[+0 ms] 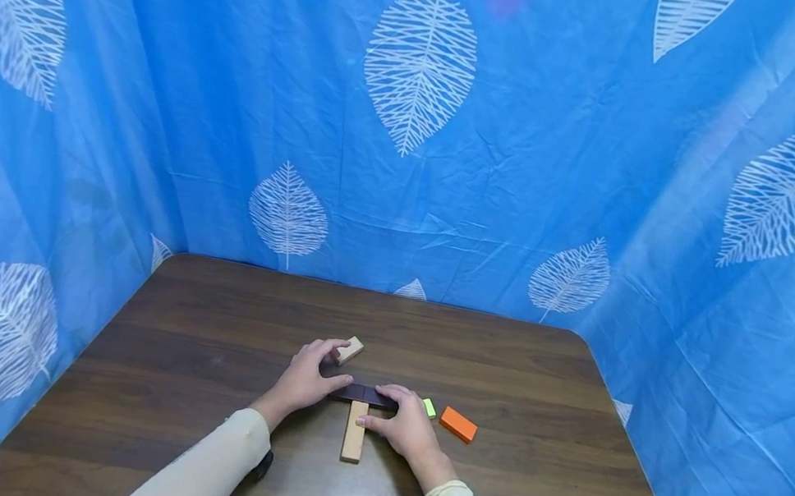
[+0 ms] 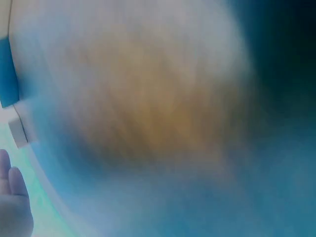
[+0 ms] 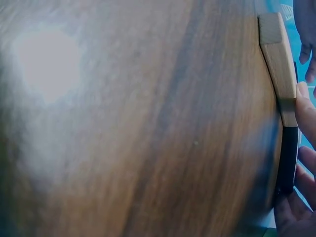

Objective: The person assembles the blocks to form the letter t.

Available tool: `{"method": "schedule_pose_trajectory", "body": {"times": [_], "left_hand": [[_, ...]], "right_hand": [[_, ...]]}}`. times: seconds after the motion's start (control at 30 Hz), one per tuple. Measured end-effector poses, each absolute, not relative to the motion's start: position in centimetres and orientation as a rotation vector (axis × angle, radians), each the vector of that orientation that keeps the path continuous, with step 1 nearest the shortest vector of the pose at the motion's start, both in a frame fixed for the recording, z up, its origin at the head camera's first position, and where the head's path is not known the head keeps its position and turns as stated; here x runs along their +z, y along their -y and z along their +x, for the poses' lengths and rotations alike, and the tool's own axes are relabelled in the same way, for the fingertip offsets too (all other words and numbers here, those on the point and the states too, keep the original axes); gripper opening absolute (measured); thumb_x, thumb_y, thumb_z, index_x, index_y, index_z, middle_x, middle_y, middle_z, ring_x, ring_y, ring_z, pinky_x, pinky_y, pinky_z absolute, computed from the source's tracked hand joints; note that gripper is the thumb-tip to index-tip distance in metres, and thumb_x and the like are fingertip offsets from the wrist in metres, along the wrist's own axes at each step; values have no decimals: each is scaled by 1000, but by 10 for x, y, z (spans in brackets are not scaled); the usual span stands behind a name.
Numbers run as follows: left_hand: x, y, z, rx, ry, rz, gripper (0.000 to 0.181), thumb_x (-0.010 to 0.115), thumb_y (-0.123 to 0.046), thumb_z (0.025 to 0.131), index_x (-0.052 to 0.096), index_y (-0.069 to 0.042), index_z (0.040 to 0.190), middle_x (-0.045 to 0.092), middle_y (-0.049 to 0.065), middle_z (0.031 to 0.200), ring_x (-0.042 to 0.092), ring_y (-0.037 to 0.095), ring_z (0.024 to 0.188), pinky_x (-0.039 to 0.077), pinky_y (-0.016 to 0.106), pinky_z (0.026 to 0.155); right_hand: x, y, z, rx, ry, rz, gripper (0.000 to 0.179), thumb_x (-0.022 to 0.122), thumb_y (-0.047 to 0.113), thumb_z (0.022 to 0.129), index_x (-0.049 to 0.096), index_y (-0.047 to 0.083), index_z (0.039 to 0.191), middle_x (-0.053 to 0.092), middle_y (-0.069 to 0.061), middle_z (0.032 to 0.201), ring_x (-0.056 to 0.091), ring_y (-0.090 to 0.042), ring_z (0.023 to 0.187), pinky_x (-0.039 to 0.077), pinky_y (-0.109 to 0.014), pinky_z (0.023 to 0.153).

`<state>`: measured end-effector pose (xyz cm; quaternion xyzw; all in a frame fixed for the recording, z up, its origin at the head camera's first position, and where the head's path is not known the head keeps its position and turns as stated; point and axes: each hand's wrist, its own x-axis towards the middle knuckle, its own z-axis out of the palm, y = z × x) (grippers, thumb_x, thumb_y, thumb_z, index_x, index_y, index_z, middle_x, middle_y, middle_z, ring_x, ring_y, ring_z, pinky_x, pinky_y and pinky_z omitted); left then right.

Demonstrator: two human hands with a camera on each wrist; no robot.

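Two dark blocks (image 1: pixel 348 392) lie end to end in a row on the table, a seam between them. A light wooden block (image 1: pixel 353 439) runs from their middle toward me, making a T. My left hand (image 1: pixel 303 377) has its thumb against the left dark block, its fingers spread toward another light wooden block (image 1: pixel 354 348) behind. My right hand (image 1: pixel 412 430) holds the right part of the dark row, fingers at the far side and thumb against the light block. In the right wrist view, that thumb touches the light block (image 3: pixel 281 69) near the dark block (image 3: pixel 288 158).
To the right of my right hand lie a small lime-green block (image 1: pixel 429 407) and an orange block (image 1: pixel 458 424). The brown wooden table (image 1: pixel 249 304) is enclosed by a blue leaf-patterned curtain (image 1: pixel 403 199). Most of the left wrist view is blurred.
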<state>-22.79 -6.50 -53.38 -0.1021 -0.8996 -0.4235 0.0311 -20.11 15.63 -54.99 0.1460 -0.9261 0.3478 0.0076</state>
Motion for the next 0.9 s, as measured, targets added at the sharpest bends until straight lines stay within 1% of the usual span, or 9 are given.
{"method": "schedule_pose_trajectory", "body": {"times": [0.07,0.2,0.37,0.53,0.77,0.9], "left_hand": [[-534,69,-231,-1324,2753,-271,54,83,-23,86,62,-15,135,61,7,117,56,30,111,44,53,95],[-533,74,-236,-1345,2741,-220,49,82,-22,87,64,-13,132,63,10,123,55,33,119,41,54,100],[-534,72,-242,-1327,2778,-208,49,79,-23,90,62,-12,134,62,12,129,52,36,125,38,56,104],[-536,67,-250,-1329,2811,-192,51,78,-23,91,60,-11,137,61,13,133,50,37,127,36,55,105],[-539,59,-263,-1330,2841,-187,49,75,-24,94,59,-10,139,60,12,135,49,36,129,37,53,106],[-542,57,-268,-1287,2856,-188,46,72,-22,95,60,-7,137,60,14,135,50,37,128,38,52,105]], "right_hand": [[-550,-155,-201,1089,2899,453,64,90,42,74,71,4,122,67,-13,124,59,-34,119,44,-50,101],[-550,-154,-201,1120,2892,443,64,91,41,73,72,4,122,67,-13,124,59,-34,119,43,-49,102],[-549,-154,-201,1122,2890,428,63,91,38,73,72,4,122,67,-13,124,60,-33,119,43,-48,102],[-549,-155,-200,1139,2901,421,63,91,38,74,71,5,123,66,-13,125,59,-34,121,43,-49,102],[-548,-156,-201,1160,2902,414,63,91,38,74,71,4,124,66,-14,126,58,-35,121,42,-50,103],[-547,-154,-202,1160,2917,408,63,90,39,75,71,6,124,65,-13,127,57,-34,122,42,-49,103]]}}
